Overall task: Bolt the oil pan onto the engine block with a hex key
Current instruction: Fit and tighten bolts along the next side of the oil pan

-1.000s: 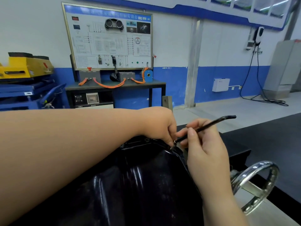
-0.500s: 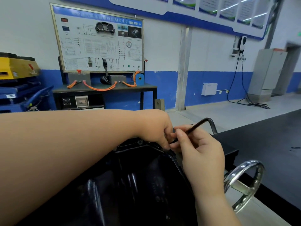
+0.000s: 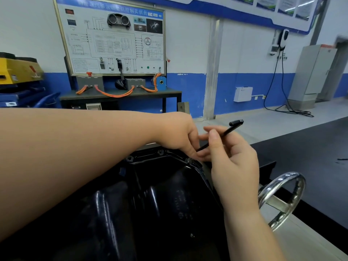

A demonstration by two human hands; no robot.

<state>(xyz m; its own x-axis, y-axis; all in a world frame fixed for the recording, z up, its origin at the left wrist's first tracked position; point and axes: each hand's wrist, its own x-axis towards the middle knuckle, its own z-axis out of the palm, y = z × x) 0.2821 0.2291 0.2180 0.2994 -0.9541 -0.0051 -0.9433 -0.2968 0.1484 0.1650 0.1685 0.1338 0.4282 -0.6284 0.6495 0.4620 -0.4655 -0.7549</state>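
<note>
**A:** The oil pan point(image 3: 160, 204) lies right under us, and both hands meet over its far right corner. What can go wrong here?

**B:** The hex key point(image 3: 228, 129) slants up to the right, with its tip down at that corner of the rim. We cannot see the bolt it is meant for. If the tip sits crooked in the head, we judge it could slip out and round the socket. It could also start the bolt askew and cross the thread.

**A:** And our grip?

**B:** Our right hand point(image 3: 233, 166) pinches the shaft between thumb and fingertips, the other fingers loosely spread. That is light enough for spinning but, we think, too weak for tightening. Our left hand point(image 3: 178, 136) curls its fingers down at the key's lower end. We cannot tell whether they pinch the key, a bolt, or nothing.

**A:** Where does the key lie relative to that grip?

**B:** The shaft runs through the right-hand pinch. The short bent end is above and to the right of it, free in the air. The tip is below and to the left, hidden between our hands. Two bolts point(image 3: 160, 152) already sit in the far rim, left of the left hand. A chrome handwheel point(image 3: 282, 194) stands just beside our right wrist, and a dropped key might fall down beside it.
</note>
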